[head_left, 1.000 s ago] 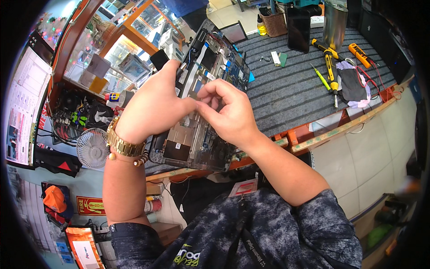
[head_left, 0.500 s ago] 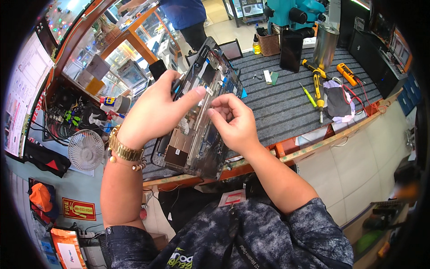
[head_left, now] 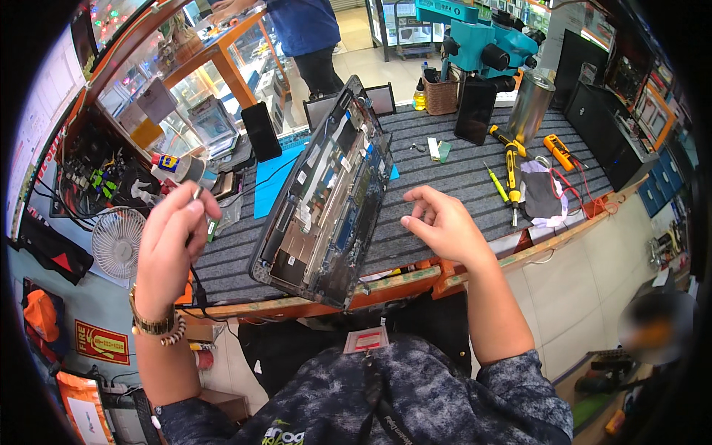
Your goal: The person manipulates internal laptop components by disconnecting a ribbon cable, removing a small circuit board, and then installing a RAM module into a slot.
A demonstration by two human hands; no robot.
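A partly dismantled laptop (head_left: 330,196) stands tilted on the ribbed grey mat, its circuit boards and metal frame bare. Neither hand touches it. To its left, my left hand (head_left: 174,241) is raised with the fingers pinched together; a small metallic tip pokes out above them, too small to name. A black cable (head_left: 199,285) hangs just below that hand. On the laptop's other side my right hand (head_left: 445,226) hovers over the mat, its fingers loosely bent and apart with nothing in them.
A yellow-black power screwdriver (head_left: 513,170), green screwdriver (head_left: 496,182), multimeter (head_left: 558,151) and dark cloth (head_left: 545,193) lie at right. Behind stand a teal microscope (head_left: 489,44), metal canister (head_left: 531,107) and black phone (head_left: 473,111). A white fan (head_left: 119,241) is at left; a person (head_left: 304,30) stands beyond.
Both hands have left the laptop, the left moving left and down, the right moving right. The laptop stays tilted, more of its inside showing. The whole view has shifted slightly.
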